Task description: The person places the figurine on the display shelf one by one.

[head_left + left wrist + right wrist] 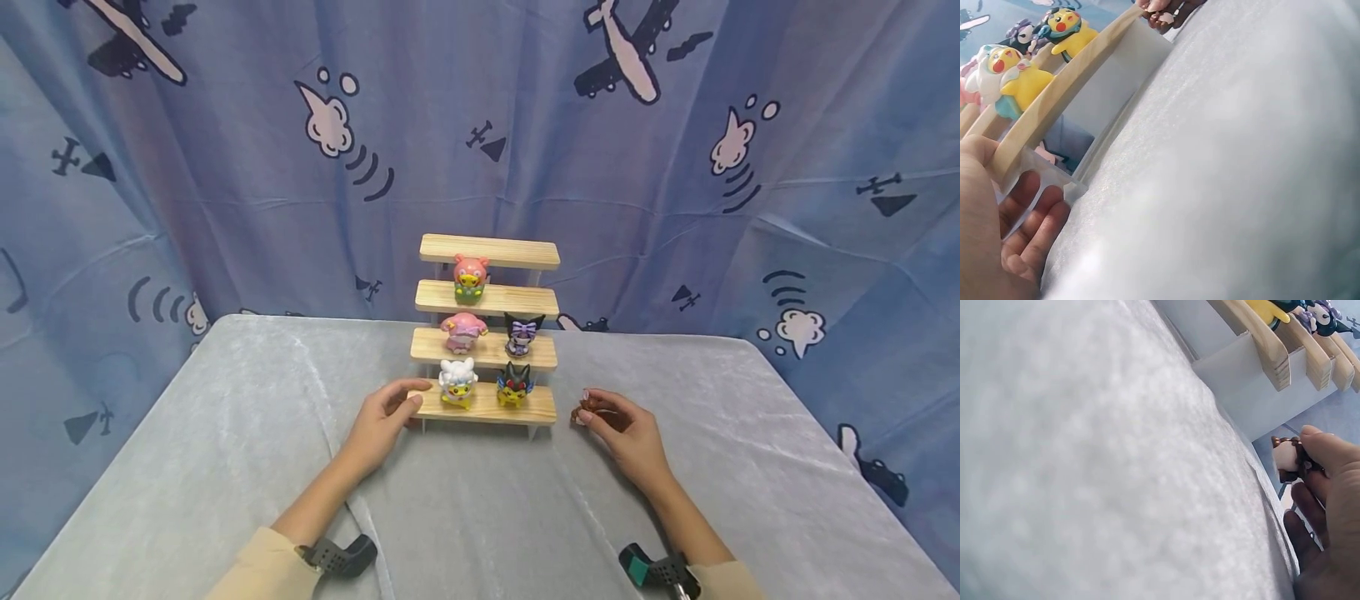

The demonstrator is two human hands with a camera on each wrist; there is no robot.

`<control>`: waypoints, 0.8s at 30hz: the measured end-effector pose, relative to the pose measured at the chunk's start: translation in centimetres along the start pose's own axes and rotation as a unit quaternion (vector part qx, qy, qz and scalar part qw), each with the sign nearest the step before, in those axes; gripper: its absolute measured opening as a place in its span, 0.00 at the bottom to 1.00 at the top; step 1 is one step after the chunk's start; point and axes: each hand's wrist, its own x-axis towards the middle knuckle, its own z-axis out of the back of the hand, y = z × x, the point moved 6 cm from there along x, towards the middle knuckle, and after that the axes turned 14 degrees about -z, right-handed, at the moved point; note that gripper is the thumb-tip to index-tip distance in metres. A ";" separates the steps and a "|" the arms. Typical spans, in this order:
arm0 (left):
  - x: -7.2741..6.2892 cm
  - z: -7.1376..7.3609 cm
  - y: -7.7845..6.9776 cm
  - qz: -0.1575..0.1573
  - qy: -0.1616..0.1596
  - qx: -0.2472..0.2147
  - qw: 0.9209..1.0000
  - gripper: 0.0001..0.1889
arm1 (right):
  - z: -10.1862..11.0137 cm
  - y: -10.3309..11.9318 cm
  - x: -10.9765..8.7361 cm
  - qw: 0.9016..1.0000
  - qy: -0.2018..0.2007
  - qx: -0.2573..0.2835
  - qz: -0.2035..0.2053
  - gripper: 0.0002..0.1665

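Note:
A stepped display stand [483, 402] has wooden shelves on pale side supports. My left hand [378, 425] grips the left end of its lowest shelf, thumb on the wood and fingers at the side support [1054, 175]. On that shelf stand a white-hooded yellow figurine [457, 383] and a black-hooded yellow figurine [514, 386]. To the right of the stand, my right hand [630, 437] pinches a small brown figurine with a pale face [1286, 456] between thumb and fingers, apart from the shelf. The fingers hide part of it.
The second shelf holds a pink figurine [463, 333] and a black and purple figurine [522, 335]. A pink-hooded figurine [470, 279] stands on the third, under the top shelf [489, 250]. A grey cloth [247, 467] covers the table, and a blue patterned curtain [450, 100] hangs behind.

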 end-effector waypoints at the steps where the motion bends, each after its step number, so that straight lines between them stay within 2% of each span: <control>1: 0.0 0.0 0.0 -0.001 0.000 0.001 1.000 0.14 | 0.0 -0.1 0.0 1.000 -0.003 -0.004 0.001 0.22; 7: 0.0 0.0 -0.1 -0.002 -0.001 -0.001 1.000 0.13 | 0.1 -0.1 0.1 1.000 -0.004 -0.003 -0.003 0.22; 13: -0.1 -0.1 -0.2 -0.002 0.000 -0.008 1.000 0.14 | 0.7 1.0 0.2 0.999 0.009 0.043 0.001 0.22; 19: -0.1 -0.2 -0.3 -0.002 -0.001 -0.007 1.000 0.13 | 1.6 3.3 0.3 0.999 -0.010 0.043 0.007 0.22; 24: -0.1 -0.1 -0.3 -0.001 -0.004 -0.006 1.000 0.13 | 2.3 6.3 0.9 0.999 -0.014 0.042 0.022 0.22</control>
